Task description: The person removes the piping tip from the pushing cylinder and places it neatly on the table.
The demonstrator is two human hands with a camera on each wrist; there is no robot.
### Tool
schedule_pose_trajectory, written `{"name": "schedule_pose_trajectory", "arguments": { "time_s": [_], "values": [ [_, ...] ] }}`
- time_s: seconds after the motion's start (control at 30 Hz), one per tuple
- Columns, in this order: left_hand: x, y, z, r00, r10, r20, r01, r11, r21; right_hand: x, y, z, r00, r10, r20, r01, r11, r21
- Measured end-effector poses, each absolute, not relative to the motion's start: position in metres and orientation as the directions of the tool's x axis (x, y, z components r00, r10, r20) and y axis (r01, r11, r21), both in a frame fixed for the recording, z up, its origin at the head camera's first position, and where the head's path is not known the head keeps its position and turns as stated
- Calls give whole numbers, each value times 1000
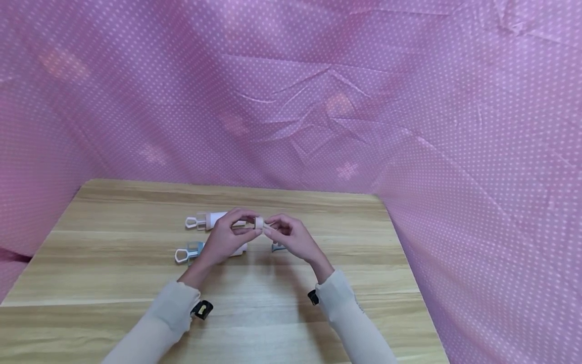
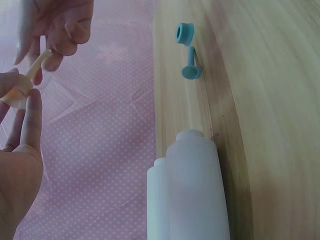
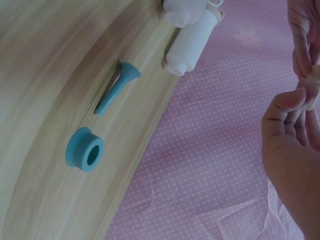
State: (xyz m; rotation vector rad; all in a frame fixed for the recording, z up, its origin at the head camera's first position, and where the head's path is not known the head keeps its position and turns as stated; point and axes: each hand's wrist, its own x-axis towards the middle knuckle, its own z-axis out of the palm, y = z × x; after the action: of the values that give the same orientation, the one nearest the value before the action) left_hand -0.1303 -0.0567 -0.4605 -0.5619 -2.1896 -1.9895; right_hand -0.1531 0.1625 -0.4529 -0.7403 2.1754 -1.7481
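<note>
Over the back middle of the table, my left hand [image 1: 229, 237] pinches a small cream ring-shaped piece [image 1: 259, 223] between thumb and fingers. A thin cream stem [image 2: 40, 64] slants out of it toward my right hand [image 1: 293, 237]. In the left wrist view my right hand's curved fingers overlap the stem, with the thumb apart to one side; I cannot tell whether they grip it. On the wood, a teal flanged ring [image 3: 82, 150] and a teal funnel-shaped piece with a stem [image 3: 118, 87] lie close together.
Two white bottles lie behind and under my left hand: one with a pale collar and looped handle [image 1: 213, 220], one with a blue collar and looped handle [image 1: 184, 254]. The wooden table [image 1: 113, 283] ends at a pink dotted cloth [image 1: 291, 126] hanging around it.
</note>
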Motion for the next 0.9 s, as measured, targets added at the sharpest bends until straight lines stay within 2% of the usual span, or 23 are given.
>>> {"name": "schedule_pose_trajectory", "arguments": {
  "time_s": [0.5, 0.9],
  "values": [
    [-131, -57, -463, -927, 189, 323, 339, 56, 939, -153, 171, -452, -887, -447, 115, -196, 139, -971],
    [-130, -59, -461, -934, 185, 305, 318, 45, 947, -152, 176, -454, -927, -343, 154, -166, 6, -986]
  ]
}}
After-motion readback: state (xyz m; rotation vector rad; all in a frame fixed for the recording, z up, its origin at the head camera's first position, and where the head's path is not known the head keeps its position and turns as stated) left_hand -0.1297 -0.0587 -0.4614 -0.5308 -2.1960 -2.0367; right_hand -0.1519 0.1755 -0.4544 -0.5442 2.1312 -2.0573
